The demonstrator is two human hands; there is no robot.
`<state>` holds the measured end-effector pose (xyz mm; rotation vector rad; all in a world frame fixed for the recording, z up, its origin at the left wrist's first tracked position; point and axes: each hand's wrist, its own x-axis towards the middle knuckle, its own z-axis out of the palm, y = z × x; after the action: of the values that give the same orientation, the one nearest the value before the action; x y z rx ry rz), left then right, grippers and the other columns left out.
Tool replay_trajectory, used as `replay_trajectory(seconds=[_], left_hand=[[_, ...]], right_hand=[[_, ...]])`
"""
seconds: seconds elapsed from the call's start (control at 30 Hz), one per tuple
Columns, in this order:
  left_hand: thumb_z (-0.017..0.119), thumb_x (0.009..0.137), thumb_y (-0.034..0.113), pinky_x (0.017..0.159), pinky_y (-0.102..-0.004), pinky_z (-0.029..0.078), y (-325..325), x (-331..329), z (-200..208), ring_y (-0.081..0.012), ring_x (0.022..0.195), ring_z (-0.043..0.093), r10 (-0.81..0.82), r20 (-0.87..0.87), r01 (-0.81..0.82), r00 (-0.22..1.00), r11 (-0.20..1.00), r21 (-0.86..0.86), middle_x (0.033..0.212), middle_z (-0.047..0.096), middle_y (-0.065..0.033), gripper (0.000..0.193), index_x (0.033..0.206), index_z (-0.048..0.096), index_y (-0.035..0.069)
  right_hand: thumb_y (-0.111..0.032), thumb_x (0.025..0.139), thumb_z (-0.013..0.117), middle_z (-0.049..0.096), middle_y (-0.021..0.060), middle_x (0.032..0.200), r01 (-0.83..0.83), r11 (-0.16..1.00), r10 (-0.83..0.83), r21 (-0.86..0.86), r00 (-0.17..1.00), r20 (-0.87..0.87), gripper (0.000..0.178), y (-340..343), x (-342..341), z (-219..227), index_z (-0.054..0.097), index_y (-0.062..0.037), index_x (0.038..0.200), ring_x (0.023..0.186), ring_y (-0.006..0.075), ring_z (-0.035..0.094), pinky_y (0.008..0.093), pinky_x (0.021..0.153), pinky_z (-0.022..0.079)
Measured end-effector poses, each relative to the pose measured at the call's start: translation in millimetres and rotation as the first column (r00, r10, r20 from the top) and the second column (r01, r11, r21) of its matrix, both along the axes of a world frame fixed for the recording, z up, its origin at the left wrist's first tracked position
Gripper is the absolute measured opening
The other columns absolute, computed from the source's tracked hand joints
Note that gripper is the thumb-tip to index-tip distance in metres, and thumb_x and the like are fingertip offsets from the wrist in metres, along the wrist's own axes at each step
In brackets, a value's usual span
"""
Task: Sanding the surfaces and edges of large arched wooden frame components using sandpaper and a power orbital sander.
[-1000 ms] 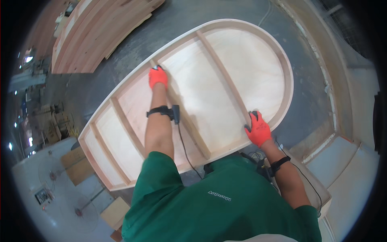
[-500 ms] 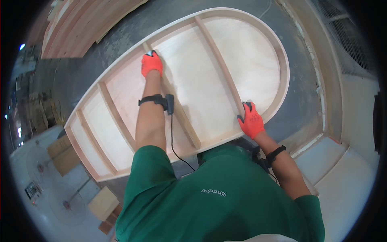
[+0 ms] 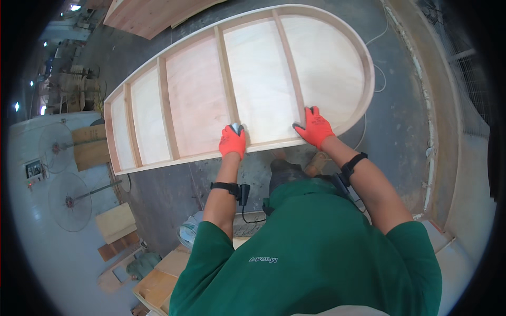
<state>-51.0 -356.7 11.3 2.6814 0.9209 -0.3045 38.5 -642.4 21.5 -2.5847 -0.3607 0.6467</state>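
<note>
In front of me is a wooden frame (image 3: 203,156) with one rounded end at the right, a pale panel (image 3: 258,79) inside and several crossbars. My left hand (image 3: 233,142), in an orange-red glove with dark fingertips, is closed at the near end of the middle crossbar (image 3: 225,73). A small pale piece shows at its fingertips, too little to name. My right hand (image 3: 316,129), gloved alike, grips the near end of the rightmost crossbar (image 3: 289,58), thumb on one side and fingers on the other.
Reddish wooden boards (image 3: 153,16) lie beyond the frame at the upper left. Two fans (image 3: 69,201) stand at the left, near cardboard (image 3: 88,147). A pale cable (image 3: 380,76) runs over the grey floor (image 3: 395,126) at the right. A clear bag (image 3: 190,230) is by my left elbow.
My left hand has come from the far end of the middle crossbar to its near end. My right hand stays at the rightmost crossbar's near end. The view has turned, showing more floor before me.
</note>
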Motion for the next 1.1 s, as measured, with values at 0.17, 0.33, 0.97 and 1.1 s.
replay_trajectory(seconds=[0.17,0.33,0.97,1.1], left_hand=[[0.054,0.095,0.042,0.093,-0.0465,0.048,-23,13,31,-0.0353,0.112,0.059,-0.070,0.128,0.046,0.989,0.983,0.177,0.121,0.057,-0.0179,0.048,0.127,0.051,0.007],[0.048,0.098,0.040,0.094,-0.0484,0.047,-130,61,27,-0.0390,0.112,0.058,-0.005,0.217,0.041,0.976,0.986,-0.161,0.128,0.053,-0.0201,0.049,0.133,0.045,0.007],[0.043,0.099,0.041,0.096,-0.0465,0.047,-143,348,-23,-0.0386,0.115,0.058,-0.046,0.141,0.058,0.989,0.995,-0.085,0.127,0.057,-0.0207,0.046,0.121,0.053,0.002],[0.043,0.097,0.041,0.094,-0.0484,0.048,-114,439,-16,-0.0386,0.111,0.062,-0.011,0.129,0.025,0.992,0.994,-0.106,0.117,0.065,-0.0232,0.047,0.112,0.062,0.000]], right_hand=[[-0.055,0.089,0.058,0.059,0.0144,0.117,-0.358,0.922,0.366,-0.149,0.930,0.035,0.056,-62,-9,5,0.060,-0.0075,0.118,0.114,0.0297,0.056,0.0498,0.101,0.039],[-0.054,0.086,0.060,0.060,0.0123,0.113,-0.448,0.881,0.473,-0.152,0.828,0.300,0.054,-119,-20,1,0.062,-0.0079,0.115,0.116,0.0281,0.053,0.0485,0.113,0.027],[-0.052,0.084,0.063,0.062,0.0074,0.115,-0.503,0.862,0.502,0.070,0.864,0.029,0.053,-132,19,11,0.065,-0.0109,0.117,0.114,0.0247,0.054,0.0407,0.105,0.034],[-0.052,0.082,0.064,0.062,0.0080,0.120,-0.484,0.866,0.494,0.125,0.867,-0.067,0.058,-130,26,13,0.064,-0.0093,0.121,0.117,0.0245,0.054,0.0399,0.106,0.035]])
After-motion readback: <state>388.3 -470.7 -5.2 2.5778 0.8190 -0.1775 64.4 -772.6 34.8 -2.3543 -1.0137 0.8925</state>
